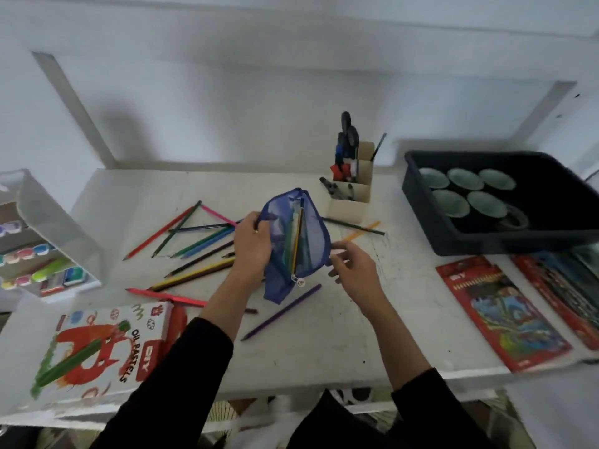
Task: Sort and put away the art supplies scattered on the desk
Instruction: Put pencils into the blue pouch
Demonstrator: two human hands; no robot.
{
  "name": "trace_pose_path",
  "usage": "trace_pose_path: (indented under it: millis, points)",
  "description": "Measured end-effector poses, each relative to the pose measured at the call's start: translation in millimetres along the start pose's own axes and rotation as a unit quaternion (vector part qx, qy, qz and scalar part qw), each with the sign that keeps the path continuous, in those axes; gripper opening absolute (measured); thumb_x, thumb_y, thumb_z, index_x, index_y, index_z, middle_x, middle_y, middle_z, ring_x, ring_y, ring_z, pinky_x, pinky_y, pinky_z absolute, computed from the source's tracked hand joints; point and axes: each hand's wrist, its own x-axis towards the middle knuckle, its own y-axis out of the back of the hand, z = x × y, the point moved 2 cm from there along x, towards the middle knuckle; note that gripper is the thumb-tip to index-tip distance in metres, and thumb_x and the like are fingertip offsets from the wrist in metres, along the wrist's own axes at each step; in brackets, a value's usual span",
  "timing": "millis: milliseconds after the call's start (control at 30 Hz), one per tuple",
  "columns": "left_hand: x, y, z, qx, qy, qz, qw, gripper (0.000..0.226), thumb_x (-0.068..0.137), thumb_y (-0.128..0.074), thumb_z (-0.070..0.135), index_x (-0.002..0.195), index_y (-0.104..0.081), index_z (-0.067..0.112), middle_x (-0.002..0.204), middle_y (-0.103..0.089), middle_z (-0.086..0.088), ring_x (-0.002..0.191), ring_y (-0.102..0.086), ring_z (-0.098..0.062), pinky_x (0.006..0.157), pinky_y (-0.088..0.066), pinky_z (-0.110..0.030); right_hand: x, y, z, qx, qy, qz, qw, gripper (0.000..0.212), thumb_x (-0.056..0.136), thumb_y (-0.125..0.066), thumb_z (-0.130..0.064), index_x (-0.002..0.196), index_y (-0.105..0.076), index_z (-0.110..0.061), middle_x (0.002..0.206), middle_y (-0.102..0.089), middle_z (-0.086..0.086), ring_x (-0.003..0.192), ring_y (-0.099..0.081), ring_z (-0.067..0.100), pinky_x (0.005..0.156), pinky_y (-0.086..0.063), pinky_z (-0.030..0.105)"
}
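A blue mesh pencil pouch (309,222) is held upright above the middle of the white desk (324,345), its zip open and several pencils standing inside. My left hand (251,246) grips the pouch's left edge. My right hand (355,267) pinches its right edge near the bottom. Several coloured pencils (194,241) lie scattered on the desk to the left of the pouch. A purple pencil (282,312) lies below it, and an orange pencil (361,231) and a dark green one (356,226) lie to its right.
A cream desk organiser (348,202) with pens and scissors stands behind the pouch. A dark bin (453,234) holding green bowls sits at the right, with red pencil boxes (499,315) in front. An oil pastels box (103,348) and a clear marker rack (42,241) occupy the left.
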Motion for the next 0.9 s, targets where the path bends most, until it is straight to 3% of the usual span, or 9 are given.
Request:
trace_pose_path:
  millis: [133,233,333,500,567,667,767,900]
  points:
    - [11.1,35.4,-5.7,-0.047,0.039,0.049,0.997,0.025,0.096,-0.036,0.001,0.096,-0.06,0.01,0.084,-0.059,-0.004,0.07,-0.06,-0.016,0.057,-0.051,-0.021,14.3,-24.7,12.9,-0.156,0.028,-0.045,0.986,0.018,0.09,-0.055,-0.007,0.103,-0.067,-0.011,0.091,-0.062,0.004,0.08,-0.058,0.015,0.072,-0.041,0.02]
    - [17.8,74.0,-15.4,-0.048,0.045,0.108,0.992,0.025,0.094,-0.036,-0.001,0.095,-0.06,0.007,0.077,-0.055,-0.005,0.065,-0.053,-0.014,0.053,-0.046,-0.019,26.6,-47.8,13.6,-0.246,0.093,-0.078,0.962,0.019,0.087,-0.062,-0.011,0.105,-0.065,-0.011,0.105,-0.056,0.008,0.097,-0.053,0.02,0.077,-0.038,0.023]
    - [19.6,114.5,-28.1,-0.038,0.063,0.166,0.983,0.024,0.09,-0.037,0.0,0.092,-0.06,0.006,0.071,-0.053,-0.006,0.069,-0.052,-0.024,0.063,-0.044,-0.034,33.4,-67.9,10.7,-0.292,0.095,-0.114,0.945,0.021,0.083,-0.067,-0.017,0.103,-0.061,-0.016,0.107,-0.047,0.005,0.1,-0.048,0.02,0.076,-0.041,0.027]
    - [7.6,158.4,-52.9,-0.028,0.11,0.229,0.967,0.027,0.092,-0.038,0.002,0.103,-0.063,0.002,0.074,-0.054,-0.005,0.065,-0.051,-0.018,0.062,-0.045,-0.034,42.1,-64.3,5.7,-0.356,0.118,-0.122,0.919,0.014,0.083,-0.068,-0.024,0.095,-0.063,-0.02,0.102,-0.053,0.002,0.103,-0.044,0.02,0.075,-0.041,0.03]
    - [0.6,163.1,-61.0,-0.021,0.131,0.234,0.963,0.028,0.093,-0.038,0.003,0.107,-0.062,0.001,0.079,-0.057,-0.007,0.074,-0.055,-0.023,0.07,-0.048,-0.039,44.7,-49.3,-2.8,-0.303,0.137,-0.109,0.937,0.007,0.084,-0.068,-0.024,0.088,-0.064,-0.022,0.094,-0.062,-0.001,0.096,-0.048,0.018,0.075,-0.042,0.03]
    - [-8.5,159.1,-65.8,0.012,0.151,0.224,0.963,0.027,0.097,-0.036,0.005,0.109,-0.06,0.003,0.09,-0.059,-0.01,0.085,-0.056,-0.024,0.078,-0.048,-0.039,40.5,-26.8,-32.6,-0.135,0.168,-0.108,0.971,0.013,0.079,-0.074,-0.016,0.079,-0.062,-0.022,0.075,-0.064,-0.002,0.067,-0.055,0.011,0.063,-0.041,0.021]
    - [-12.9,156.4,-63.9,0.033,0.157,0.22,0.962,0.026,0.098,-0.036,0.007,0.111,-0.058,0.003,0.098,-0.058,-0.011,0.092,-0.054,-0.025,0.087,-0.047,-0.042,31.4,-20.1,-72.2,-0.033,0.217,-0.1,0.97,0.011,0.079,-0.073,-0.012,0.082,-0.064,-0.018,0.069,-0.062,-0.006,0.057,-0.057,0.006,0.057,-0.046,0.016]
    - [-13.0,163.1,-64.8,0.044,0.171,0.213,0.961,0.029,0.098,-0.037,0.009,0.117,-0.058,0.001,0.106,-0.062,-0.017,0.1,-0.058,-0.031,0.087,-0.049,-0.042,17.7,-40.7,-116.6,0.15,0.259,-0.099,0.949,0.011,0.083,-0.066,0.002,0.091,-0.063,-0.005,0.08,-0.063,0.008,0.062,-0.066,0.017,0.059,-0.054,0.022]
